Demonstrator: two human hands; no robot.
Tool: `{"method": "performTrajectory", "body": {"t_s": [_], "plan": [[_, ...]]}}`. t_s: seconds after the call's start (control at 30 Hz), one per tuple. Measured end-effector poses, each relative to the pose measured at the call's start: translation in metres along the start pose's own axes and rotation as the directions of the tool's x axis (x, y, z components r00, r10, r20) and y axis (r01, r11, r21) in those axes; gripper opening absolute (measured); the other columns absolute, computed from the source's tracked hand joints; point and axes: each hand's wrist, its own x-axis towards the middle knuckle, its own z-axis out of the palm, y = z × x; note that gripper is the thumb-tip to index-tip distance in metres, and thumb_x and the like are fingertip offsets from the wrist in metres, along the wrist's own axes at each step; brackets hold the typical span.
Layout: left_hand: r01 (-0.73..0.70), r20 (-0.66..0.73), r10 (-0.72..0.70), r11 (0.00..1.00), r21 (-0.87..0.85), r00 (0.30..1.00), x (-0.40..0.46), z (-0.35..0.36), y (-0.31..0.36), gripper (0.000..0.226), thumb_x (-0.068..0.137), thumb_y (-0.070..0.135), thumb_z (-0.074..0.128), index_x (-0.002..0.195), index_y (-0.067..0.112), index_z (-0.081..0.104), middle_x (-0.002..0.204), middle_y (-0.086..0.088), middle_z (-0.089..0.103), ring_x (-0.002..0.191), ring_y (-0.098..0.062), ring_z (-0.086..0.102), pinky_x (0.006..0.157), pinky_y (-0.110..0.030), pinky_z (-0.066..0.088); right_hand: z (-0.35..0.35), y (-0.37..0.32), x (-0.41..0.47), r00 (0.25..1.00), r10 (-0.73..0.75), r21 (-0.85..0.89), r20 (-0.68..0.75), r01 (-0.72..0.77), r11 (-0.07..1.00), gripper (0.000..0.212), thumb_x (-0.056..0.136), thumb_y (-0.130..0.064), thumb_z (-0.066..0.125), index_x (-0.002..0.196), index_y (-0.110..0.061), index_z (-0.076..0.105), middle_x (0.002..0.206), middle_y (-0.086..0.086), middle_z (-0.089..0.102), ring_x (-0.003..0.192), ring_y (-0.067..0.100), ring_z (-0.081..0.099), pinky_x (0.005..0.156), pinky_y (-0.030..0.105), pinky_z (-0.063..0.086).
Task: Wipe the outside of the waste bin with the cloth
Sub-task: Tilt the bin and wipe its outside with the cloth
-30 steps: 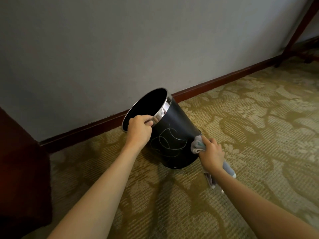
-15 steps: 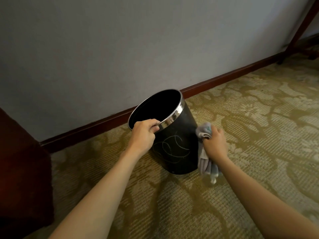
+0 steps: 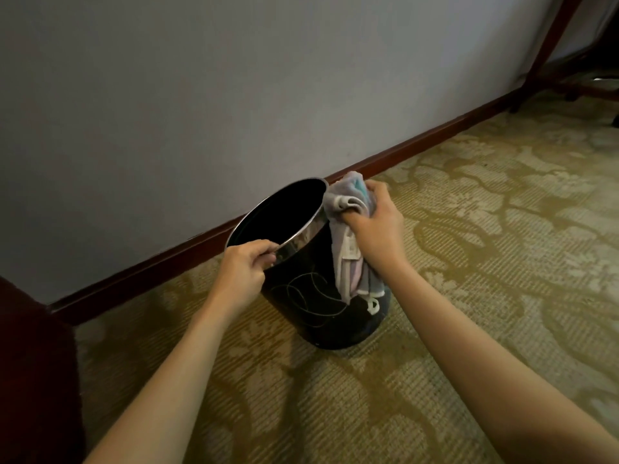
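Observation:
A black round waste bin (image 3: 311, 306) with a shiny metal rim stands on the carpet near the wall, tilted to the left, with pale line drawings on its side. My left hand (image 3: 243, 269) grips the near part of the rim. My right hand (image 3: 375, 226) grips a bunched pale grey cloth (image 3: 348, 249) and holds it against the bin's upper right side, just below the rim. The loose end of the cloth hangs down the bin's wall. The far side of the bin is hidden.
A grey wall with a dark red skirting board (image 3: 402, 155) runs behind the bin. Dark wooden furniture (image 3: 33, 380) fills the lower left corner. Wooden legs (image 3: 536, 61) stand at the far right. Patterned green-gold carpet (image 3: 469, 262) covers the floor.
My right hand has carried the cloth up the bin's right side, from near its base to just under the rim. The left hand has kept hold of the rim.

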Motion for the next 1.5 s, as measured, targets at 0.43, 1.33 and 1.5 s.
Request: {"method": "performTrajectory", "body": {"t_s": [0.43,1.33,1.5], "plan": [[0.19,0.097,-0.187,0.981,-0.026,0.978,-0.017,-0.034,-0.029,0.028,0.09,-0.003,0.051,0.108,0.012,0.067,0.098,0.004,0.066,0.085,0.015,0.057,0.063,0.002,0.04,-0.022,0.102,-0.015,0.748,0.662,-0.077,-0.039,-0.663,0.745,0.028,0.095,-0.035,0.054,0.089,-0.007,0.056,0.077,0.007,0.054,0.07,0.024,0.053,0.064,0.041,0.047],[0.005,0.127,-0.001,1.0,-0.026,0.992,-0.017,-0.012,0.004,0.032,0.087,-0.006,0.054,0.098,0.021,0.068,0.088,0.02,0.062,0.089,0.006,0.059,0.076,-0.01,0.045,-0.022,0.08,-0.006,0.924,0.379,-0.335,-0.053,-0.374,0.865,0.042,0.089,-0.019,0.055,0.13,-0.015,0.054,0.115,0.012,0.063,0.102,0.032,0.06,0.086,0.046,0.051],[-0.055,0.133,0.052,0.998,0.017,0.99,-0.011,0.01,0.015,0.034,0.087,-0.01,0.05,0.105,0.013,0.068,0.094,0.014,0.061,0.092,0.0,0.059,0.085,-0.022,0.048,-0.017,0.033,0.017,0.988,0.111,-0.182,-0.103,-0.128,0.975,0.051,0.088,-0.024,0.058,0.138,-0.02,0.049,0.117,0.001,0.055,0.101,0.016,0.052,0.083,0.028,0.045]]}}
